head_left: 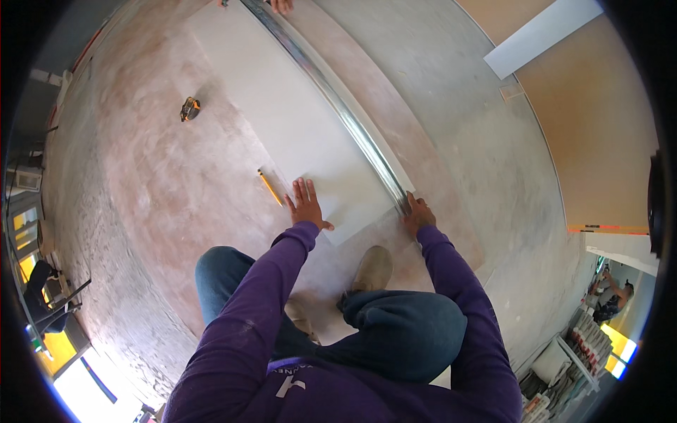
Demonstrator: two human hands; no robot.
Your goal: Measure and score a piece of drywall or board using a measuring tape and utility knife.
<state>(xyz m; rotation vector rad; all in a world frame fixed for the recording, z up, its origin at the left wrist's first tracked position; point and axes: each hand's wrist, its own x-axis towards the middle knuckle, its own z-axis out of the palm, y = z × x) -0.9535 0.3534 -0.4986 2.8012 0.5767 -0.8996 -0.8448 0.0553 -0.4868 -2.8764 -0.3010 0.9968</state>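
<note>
A long white board (296,134), which looks like a strip of drywall, lies on the floor before me, running from my feet to the far edge. Along its right side rests a shiny metal stud (360,134). My left hand (305,206) presses flat on the board's near left corner, fingers spread. At the near end of the stud, my right hand (419,213) has its fingers closed on the metal. Just left of the board lies a slim yellow pencil (269,187). Another person's hand (282,5) shows at the stud's far end.
An orange and black tape measure (190,108) sits on the dusty floor (148,176) to the far left. Large brown sheets (592,106) lie at the right with a white strip (543,37) across them. Stacked materials (585,345) and another person (612,299) are at the lower right.
</note>
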